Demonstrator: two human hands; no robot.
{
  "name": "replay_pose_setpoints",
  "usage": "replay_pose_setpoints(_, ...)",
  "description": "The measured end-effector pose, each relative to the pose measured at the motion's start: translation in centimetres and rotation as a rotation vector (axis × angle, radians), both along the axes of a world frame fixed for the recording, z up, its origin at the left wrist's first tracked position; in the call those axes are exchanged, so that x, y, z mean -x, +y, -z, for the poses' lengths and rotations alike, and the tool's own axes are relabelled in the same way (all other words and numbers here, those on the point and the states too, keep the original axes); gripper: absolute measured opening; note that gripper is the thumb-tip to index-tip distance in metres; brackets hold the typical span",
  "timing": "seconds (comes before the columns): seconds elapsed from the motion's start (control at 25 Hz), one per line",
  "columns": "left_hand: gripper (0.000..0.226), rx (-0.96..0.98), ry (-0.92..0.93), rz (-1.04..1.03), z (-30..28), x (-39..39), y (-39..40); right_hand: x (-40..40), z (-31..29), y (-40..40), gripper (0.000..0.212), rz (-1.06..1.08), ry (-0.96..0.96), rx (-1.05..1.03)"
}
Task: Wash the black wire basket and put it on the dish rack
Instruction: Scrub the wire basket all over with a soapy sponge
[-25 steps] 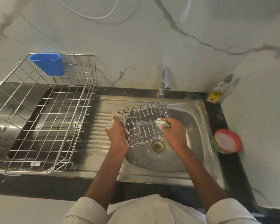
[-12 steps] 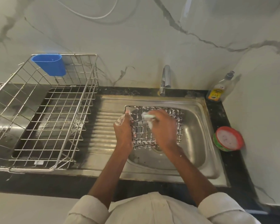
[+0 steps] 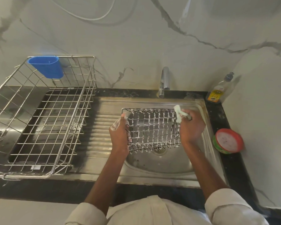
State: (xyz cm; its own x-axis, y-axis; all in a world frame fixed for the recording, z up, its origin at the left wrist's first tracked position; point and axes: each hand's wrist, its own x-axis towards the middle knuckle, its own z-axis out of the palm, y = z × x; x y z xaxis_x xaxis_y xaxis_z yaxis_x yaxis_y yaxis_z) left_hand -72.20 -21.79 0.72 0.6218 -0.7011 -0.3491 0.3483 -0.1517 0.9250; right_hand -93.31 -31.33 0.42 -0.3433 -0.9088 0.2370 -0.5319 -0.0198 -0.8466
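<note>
The black wire basket (image 3: 152,129) hangs above the sink (image 3: 161,166), tilted with its mesh face towards the camera and its long axis running left to right, soap foam clinging to most of its wires. The left hand (image 3: 119,135) holds the basket's left short edge, fingers curled round the wires in a firm grip, while the right hand (image 3: 191,127) sits at the opposite, far-right corner, its grip pinching a pale scrub pad (image 3: 178,115) against the rim there. So the basket spans the gap between the two hands, each at one end. The dish rack (image 3: 44,120) stands on the surface to the left, beside the sink's ribbed drainboard, well apart from the basket and on the side of the left hand. By my reading the scrubbing is not done and rinsing under the tap (image 3: 164,82), just behind the basket, remains; the carry leftward would fall most naturally to the left hand.
</note>
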Motion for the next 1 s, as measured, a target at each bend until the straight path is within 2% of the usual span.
replay_pose_setpoints(0.08, 0.04, 0.007, 0.054, -0.058, 0.0, -0.1, -0.5, 0.4, 1.2, 1.0, 0.034, -0.035, 0.044, -0.056)
replay_pose_setpoints(0.16, 0.04, 0.008, 0.084, -0.104, 0.0, -0.5, -1.1, 1.0, 2.5, 2.1, 0.03, -0.086, 0.092, -0.221)
replay_pose_setpoints(0.24, 0.038, 0.017, 0.024, -0.098, 0.2, -1.1, -1.4, 1.5, 2.3, 2.2, 0.029, -0.096, 0.128, -0.343)
replay_pose_setpoints(0.36, 0.04, 0.056, -0.154, 0.002, -0.1, -1.2, -1.6, 0.8, -1.6, 0.9, 0.031, -0.064, 0.121, -0.226)
replay_pose_setpoints(0.48, 0.048, 0.098, -0.354, 0.188, -1.4, -0.4, -1.9, -1.7, -6.6, -0.2, 0.029, -0.2, 0.051, -0.158)
replay_pose_setpoints(0.64, 0.053, 0.196, -0.598, 0.462, -2.8, 0.2, -2.1, -2.9, -8.5, 0.8, 0.016, -0.612, -0.036, -0.344)
replay_pose_setpoints(0.72, 0.059, 0.226, -0.702, 0.539, -3.0, 0.2, -2.1, -2.5, -7.8, 1.2, 0.008, -0.718, -0.09, -0.396)
replay_pose_setpoints(0.88, 0.067, 0.264, -0.773, 0.671, -2.3, -0.1, -2.4, -1.5, -6.9, 0.9, 0.007, -0.716, -0.243, -0.466)
replay_pose_setpoints(1.0, 0.074, 0.25, -0.776, 0.696, -2.4, 0.2, -2.6, -1.5, -6.5, 1.1, 0.008, -0.701, -0.402, -0.481)
